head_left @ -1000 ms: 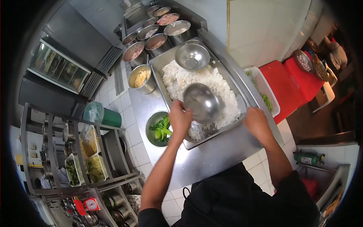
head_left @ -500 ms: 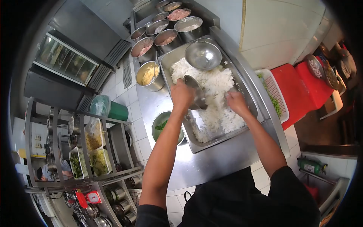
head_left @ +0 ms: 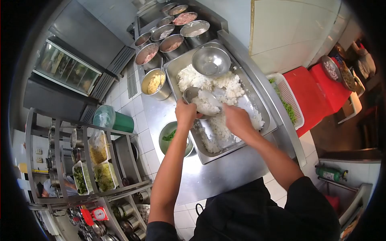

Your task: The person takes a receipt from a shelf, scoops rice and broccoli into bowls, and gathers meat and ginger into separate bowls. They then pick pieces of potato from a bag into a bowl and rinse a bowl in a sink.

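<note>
My left hand (head_left: 186,115) is closed on the rim of a small metal bowl (head_left: 189,94), tilted and with white rice heaped in it. My right hand (head_left: 237,120) grips a pale rice paddle (head_left: 210,97), its blade pressed against the rice in that bowl. Both are over a large steel tray (head_left: 263,106) that holds loose cooked rice (head_left: 231,89), with bare metal showing in places. An empty metal bowl (head_left: 211,61) rests on the rice at the tray's far end.
Several metal pots (head_left: 195,32) of ingredients stand behind the tray. A pot of yellow food (head_left: 155,83) with a spoon and a bowl of greens (head_left: 169,136) sit left. A white basket (head_left: 291,96) of greens is right. A shelving rack (head_left: 86,128) stands at left.
The small bowl has turned from facing away to showing rice inside. My right hand has moved left from the rice to the bowl, bringing the paddle into it.
</note>
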`<state>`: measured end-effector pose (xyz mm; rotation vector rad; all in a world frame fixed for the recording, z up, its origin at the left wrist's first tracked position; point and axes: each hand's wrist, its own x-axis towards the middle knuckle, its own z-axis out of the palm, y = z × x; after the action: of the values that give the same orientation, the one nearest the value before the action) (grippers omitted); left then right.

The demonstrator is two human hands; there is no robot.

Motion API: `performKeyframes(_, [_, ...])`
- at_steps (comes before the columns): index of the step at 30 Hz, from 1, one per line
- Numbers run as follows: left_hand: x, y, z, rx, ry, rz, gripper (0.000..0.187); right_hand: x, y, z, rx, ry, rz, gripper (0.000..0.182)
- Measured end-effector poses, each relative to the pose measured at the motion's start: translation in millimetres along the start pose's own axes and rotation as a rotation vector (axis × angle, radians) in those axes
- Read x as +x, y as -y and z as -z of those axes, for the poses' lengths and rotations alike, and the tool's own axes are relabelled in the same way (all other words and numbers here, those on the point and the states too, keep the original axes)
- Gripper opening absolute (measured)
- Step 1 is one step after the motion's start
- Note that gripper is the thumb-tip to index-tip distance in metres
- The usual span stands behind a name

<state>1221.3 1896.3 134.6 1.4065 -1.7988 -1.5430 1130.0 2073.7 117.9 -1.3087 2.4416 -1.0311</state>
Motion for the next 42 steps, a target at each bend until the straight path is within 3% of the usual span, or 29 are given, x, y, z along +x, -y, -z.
performKeyframes(3, [-4,8,5,-0.02,-0.017,-0.007,0.019,-24,-24,30,-0.057,0.018,-0.402,0.025])
performKeyframes(6, [-8,2,9,0.027,0.006,0.009,0.018,-20,-64,20,-0.145,0.083,-0.537,0.024])
performKeyframes(9, [-7,-6,10,0.061,0.023,0.03,0.019,20,-123,-31,-0.108,-0.216,-0.313,0.025])
performKeyframes(11, [-5,-4,8,0.057,-0.005,0.003,0.02,66,-201,-91,-0.26,-0.197,0.059,0.026])
performKeyframes(15, [-3,-13,4,0.052,-0.031,0.011,0.023,106,-146,-78,0.335,0.058,-0.356,0.02])
performKeyframes(17, [2,-14,2,0.056,-0.039,0.002,0.022,104,-124,-63,0.491,0.079,-0.376,0.019])
performKeyframes(24, [12,-2,0,-0.023,0.004,0.035,0.024,77,-117,-48,0.347,0.039,-0.172,0.019])
performKeyframes(27, [1,-4,-1,-0.025,-0.019,0.035,0.023,58,-93,-35,-0.007,0.077,0.083,0.024])
performKeyframes(28, [-1,-3,-2,-0.037,-0.035,0.033,0.022,47,-84,-34,0.054,0.067,0.202,0.034])
performKeyframes(34, [-21,21,-7,0.047,-0.098,0.02,0.019,-2,-12,8,-0.115,0.079,0.19,0.04])
performKeyframes(37, [-34,28,2,0.052,-0.176,-0.13,0.02,-19,-13,49,-0.168,-0.062,-0.01,0.038])
performKeyframes(39, [-52,24,19,-0.039,-0.128,-0.078,0.019,-31,-21,84,-0.261,0.144,-0.263,0.029])
performKeyframes(42, [-79,21,50,-0.23,-0.06,-0.041,0.018,-41,-48,86,-0.35,0.247,-0.345,0.02])
